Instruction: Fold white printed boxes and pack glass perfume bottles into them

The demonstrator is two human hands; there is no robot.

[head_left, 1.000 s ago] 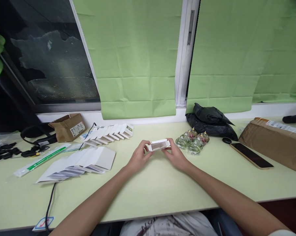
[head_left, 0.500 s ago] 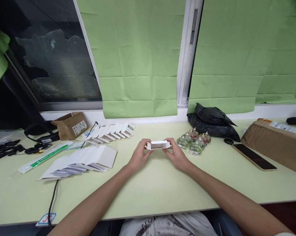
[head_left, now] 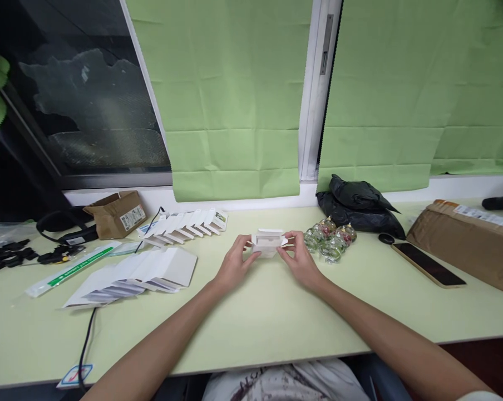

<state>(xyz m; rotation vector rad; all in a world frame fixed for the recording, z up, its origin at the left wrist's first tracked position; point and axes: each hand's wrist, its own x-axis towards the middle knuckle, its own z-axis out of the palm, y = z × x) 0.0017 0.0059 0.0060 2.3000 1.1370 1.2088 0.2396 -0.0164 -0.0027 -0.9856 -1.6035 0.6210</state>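
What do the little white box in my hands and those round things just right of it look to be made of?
The white box, held by the left hand and right hand, looks like thin matte card: flat panels, crisp folds, open flaps. The round ornaments look like clear glass or glossy plastic: see-through, shiny, coloured inside.

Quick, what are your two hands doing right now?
Left hand: closed on the left end of the small white carton.
Right hand: closed on the carton's right end.
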